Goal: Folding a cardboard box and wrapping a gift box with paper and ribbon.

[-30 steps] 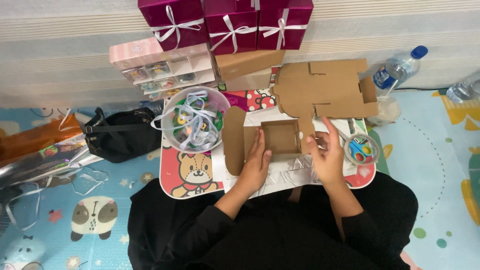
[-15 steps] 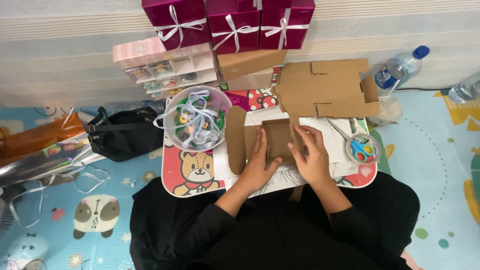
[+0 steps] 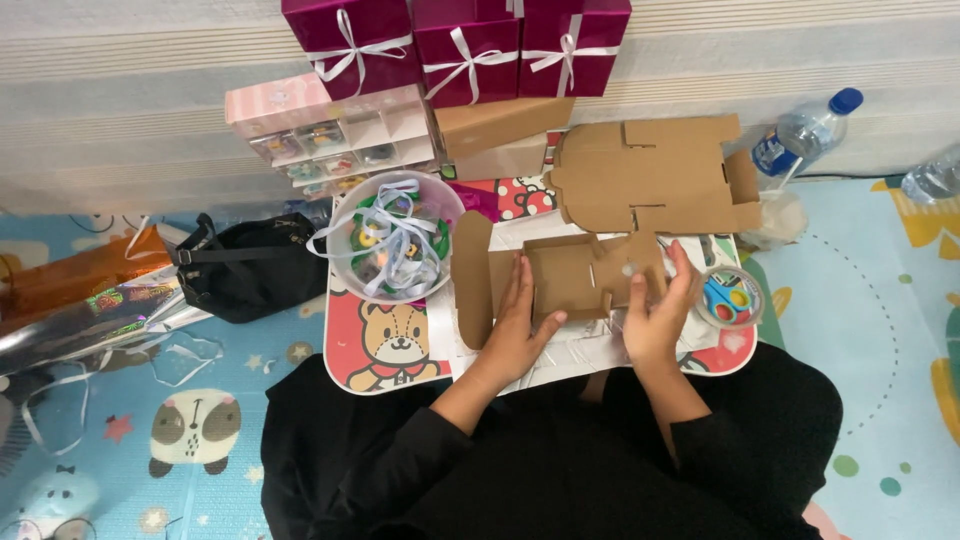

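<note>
- Since half a second ago, both hands have been spread apart: they were close together over the small box, and now the left one lies at its left edge and the right one at its right edge.
- A half-folded brown cardboard box (image 3: 578, 275) is seen lying on the counter (image 3: 370, 360), a small low one with a bear printed on its top, directly ahead of the person.
- The left hand (image 3: 518, 325) is laid flat against the box's left wall, its fingers (image 3: 522, 280) stretched out straight and held together, nothing being gripped.
- The right hand (image 3: 655, 315) is curled around the box's right flap, which is pinched between thumb and the other fingers (image 3: 682, 270).
- A long loose cardboard flap (image 3: 472, 280) is spread out just left of the left hand.
- A flat, unfolded cardboard blank (image 3: 650, 175) is placed beyond the box, touching its far edge.
- A clear round bowl of ribbons (image 3: 395, 240) is set on the counter's far left part.
- A small round tub with scissors (image 3: 730, 298) is found just right of the right hand.
- Three magenta gift boxes (image 3: 455, 45) with white bows are stacked along the wall, above a pale drawer organiser (image 3: 335, 135).
- A black bag (image 3: 245, 265) is left on the play mat to the left, and a plastic bottle (image 3: 805, 130) to the right.
</note>
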